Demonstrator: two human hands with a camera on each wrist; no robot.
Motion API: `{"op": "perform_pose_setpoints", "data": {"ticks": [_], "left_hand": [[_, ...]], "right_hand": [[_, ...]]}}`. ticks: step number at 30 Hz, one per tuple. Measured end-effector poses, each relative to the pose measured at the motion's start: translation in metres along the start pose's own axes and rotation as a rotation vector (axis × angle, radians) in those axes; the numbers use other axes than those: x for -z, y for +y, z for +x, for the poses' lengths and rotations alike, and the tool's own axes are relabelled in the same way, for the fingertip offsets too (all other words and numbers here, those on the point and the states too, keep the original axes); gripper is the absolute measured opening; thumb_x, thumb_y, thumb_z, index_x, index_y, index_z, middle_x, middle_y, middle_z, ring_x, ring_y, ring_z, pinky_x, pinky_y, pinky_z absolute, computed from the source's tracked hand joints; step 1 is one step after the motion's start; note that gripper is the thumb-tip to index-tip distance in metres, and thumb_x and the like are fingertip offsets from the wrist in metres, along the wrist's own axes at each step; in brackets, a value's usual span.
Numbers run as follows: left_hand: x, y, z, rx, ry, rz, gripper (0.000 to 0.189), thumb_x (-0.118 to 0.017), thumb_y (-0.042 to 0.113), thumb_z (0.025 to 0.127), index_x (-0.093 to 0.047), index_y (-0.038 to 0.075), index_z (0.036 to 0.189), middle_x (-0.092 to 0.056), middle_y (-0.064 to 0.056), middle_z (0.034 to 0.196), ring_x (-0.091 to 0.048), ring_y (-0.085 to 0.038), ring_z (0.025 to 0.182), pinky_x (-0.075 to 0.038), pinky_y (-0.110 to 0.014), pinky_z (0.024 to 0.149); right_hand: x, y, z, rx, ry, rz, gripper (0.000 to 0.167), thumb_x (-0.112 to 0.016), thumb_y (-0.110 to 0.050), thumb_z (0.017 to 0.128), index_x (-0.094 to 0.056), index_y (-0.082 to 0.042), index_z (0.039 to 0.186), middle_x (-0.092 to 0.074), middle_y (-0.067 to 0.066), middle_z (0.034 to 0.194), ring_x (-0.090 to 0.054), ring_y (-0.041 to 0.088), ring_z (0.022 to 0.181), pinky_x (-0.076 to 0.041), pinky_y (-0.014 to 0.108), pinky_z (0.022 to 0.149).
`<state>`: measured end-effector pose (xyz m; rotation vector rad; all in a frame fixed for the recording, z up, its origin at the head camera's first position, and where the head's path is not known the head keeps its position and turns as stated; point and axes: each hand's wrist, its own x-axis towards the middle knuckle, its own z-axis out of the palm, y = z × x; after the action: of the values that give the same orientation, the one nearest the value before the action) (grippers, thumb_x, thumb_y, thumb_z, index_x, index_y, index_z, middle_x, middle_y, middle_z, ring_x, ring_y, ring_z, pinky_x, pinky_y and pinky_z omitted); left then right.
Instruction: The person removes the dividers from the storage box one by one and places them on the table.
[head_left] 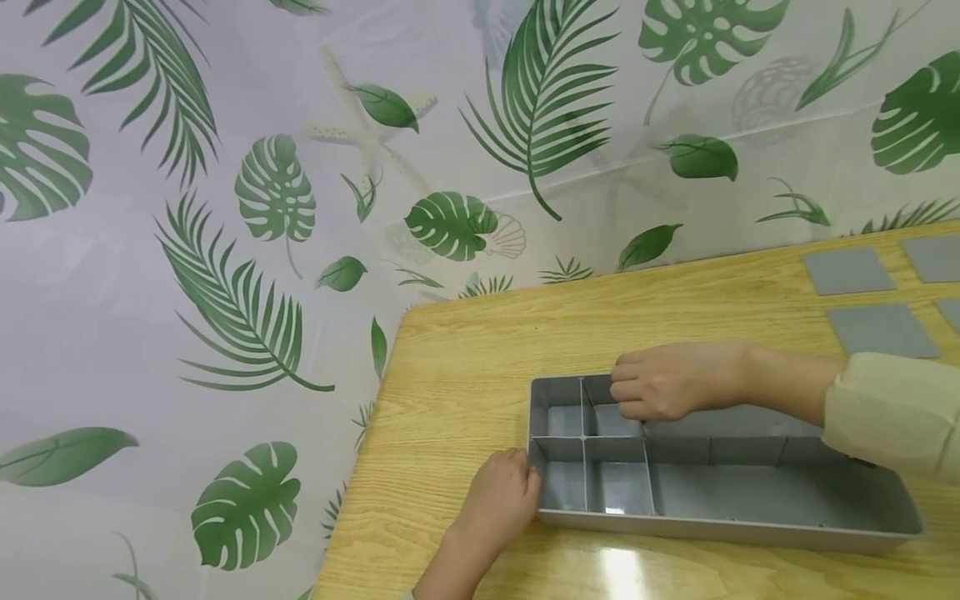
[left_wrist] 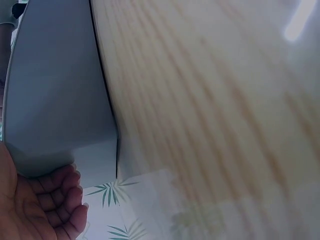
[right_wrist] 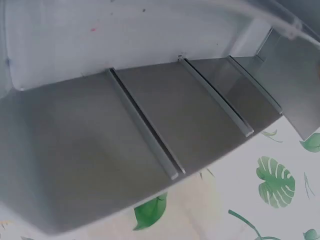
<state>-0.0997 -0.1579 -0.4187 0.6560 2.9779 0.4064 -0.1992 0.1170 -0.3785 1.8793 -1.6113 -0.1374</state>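
A long grey divider box [head_left: 712, 527] lies on the table, a lengthwise wall splitting it into two rows. Thin dividers [head_left: 583, 408] form small compartments at its left end. My left hand [head_left: 498, 496] grips that end near the front corner, with fingers curled against the end wall in the left wrist view. Over the back row, my right hand [head_left: 667, 383] pinches a grey divider panel [right_wrist: 295, 80]; most of this panel is hidden from the head view. The right wrist view shows slotted ribs [right_wrist: 145, 125] along the box's inner wall, left of the panel.
Several flat grey square panels [head_left: 847, 271] lie on the wood-grain table [head_left: 465, 375] at the far right. A leaf-patterned curtain [head_left: 247, 208] hangs along the table's left and back edges. The right part of the front row [head_left: 750, 492] holds no dividers.
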Motion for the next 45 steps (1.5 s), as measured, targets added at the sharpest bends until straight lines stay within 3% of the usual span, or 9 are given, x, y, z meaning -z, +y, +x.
{"op": "perform_pose_setpoints", "data": {"ticks": [18,24,30,37,45], "left_hand": [[0.004,0.007,0.002,0.015,-0.038,-0.032,0.027,-0.042,0.013,0.092,-0.047,0.009,0.065,-0.041,0.003,0.061,-0.042,-0.01,0.06,-0.037,-0.022,0.055],[0.004,0.005,0.003,0.0,-0.017,-0.007,0.026,-0.044,0.012,0.091,-0.047,0.009,0.065,-0.043,0.002,0.061,-0.045,-0.012,0.06,-0.038,-0.024,0.056],[0.003,0.005,0.003,-0.013,-0.003,-0.011,0.027,-0.044,0.012,0.09,-0.046,0.009,0.063,-0.043,0.002,0.06,-0.046,-0.013,0.059,-0.038,-0.024,0.055],[0.002,0.004,0.001,-0.011,-0.013,-0.034,0.029,-0.043,0.011,0.091,-0.044,0.01,0.062,-0.039,0.004,0.058,-0.039,-0.01,0.056,-0.035,-0.022,0.053],[0.002,0.001,-0.001,-0.009,-0.001,-0.033,0.028,-0.043,0.011,0.09,-0.043,0.01,0.062,-0.039,0.003,0.059,-0.04,-0.011,0.056,-0.035,-0.022,0.052]], "right_hand": [[0.035,0.018,0.007,-0.002,-0.021,-0.015,0.051,-0.006,0.006,0.097,-0.047,-0.011,0.073,-0.043,0.0,0.074,-0.037,0.017,0.068,-0.037,0.026,0.065],[0.046,0.025,0.008,-0.037,0.027,-0.008,0.049,-0.008,0.001,0.1,-0.045,-0.011,0.071,-0.038,0.0,0.071,-0.033,0.017,0.065,-0.035,0.028,0.062],[0.055,0.018,-0.006,-0.096,0.126,0.012,0.044,-0.017,-0.004,0.103,-0.048,-0.01,0.072,-0.039,0.0,0.071,-0.035,0.016,0.066,-0.036,0.029,0.062],[0.082,0.002,-0.017,-0.215,0.205,0.052,0.039,-0.022,-0.003,0.102,-0.053,-0.007,0.077,-0.047,0.003,0.075,-0.041,0.016,0.069,-0.036,0.029,0.063],[0.108,-0.014,-0.037,-0.37,0.186,0.049,0.042,-0.021,-0.007,0.104,-0.056,-0.003,0.08,-0.053,0.004,0.08,-0.048,0.018,0.071,-0.039,0.029,0.066]]}}
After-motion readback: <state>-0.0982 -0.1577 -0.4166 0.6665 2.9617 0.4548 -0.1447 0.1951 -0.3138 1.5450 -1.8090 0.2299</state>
